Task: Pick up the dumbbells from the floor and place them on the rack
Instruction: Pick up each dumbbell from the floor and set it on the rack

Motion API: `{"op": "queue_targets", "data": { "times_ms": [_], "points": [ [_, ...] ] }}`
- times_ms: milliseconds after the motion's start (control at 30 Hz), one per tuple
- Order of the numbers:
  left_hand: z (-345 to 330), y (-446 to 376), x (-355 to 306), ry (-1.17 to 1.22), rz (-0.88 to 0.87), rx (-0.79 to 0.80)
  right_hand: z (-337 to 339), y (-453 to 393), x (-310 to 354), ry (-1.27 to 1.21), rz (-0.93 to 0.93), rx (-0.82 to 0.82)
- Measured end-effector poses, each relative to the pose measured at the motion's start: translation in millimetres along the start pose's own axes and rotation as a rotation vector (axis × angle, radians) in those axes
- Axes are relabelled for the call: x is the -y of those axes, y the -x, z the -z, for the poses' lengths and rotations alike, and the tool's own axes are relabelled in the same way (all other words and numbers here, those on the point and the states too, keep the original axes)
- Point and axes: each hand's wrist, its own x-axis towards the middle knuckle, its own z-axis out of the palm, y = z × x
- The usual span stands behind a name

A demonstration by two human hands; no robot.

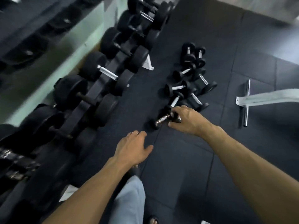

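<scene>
No readable text, labels or numbers anywhere.

The rack [90, 101] ran along the left side against the wall [68, 46], with large dumbbells [103, 73] resting across it in a row. To its right, on the floor [210, 38], a cluster of small dumbbells [189, 78] lay scattered. The nearest small dumbbell [161, 120] lay at the near end of that cluster, under the right hand [186, 121]. The left hand [131, 148] hung nearer and to the left, between rack and cluster. A bench foot [246, 102] stood to the right of the cluster.
</scene>
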Motion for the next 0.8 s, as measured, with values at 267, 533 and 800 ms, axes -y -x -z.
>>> {"op": "queue_targets", "data": {
  "times_ms": [267, 533, 800],
  "points": [
    [-39.0, -178.3, 0.8, -0.030, -0.022, 0.253, -14.9, -133.4, -105.2, -0.060, -0.170, 0.090],
    [-128.1, -364.5, 13.9, -0.059, -0.088, 0.315, -104.2, -284.1, -203.8, -0.143, -0.241, 0.132],
    [-256.2, -523.9, 44.0, -0.132, -0.129, 0.263, -230.1, -417.9, -296.2, -0.163, -0.154, 0.050]
  ]
}}
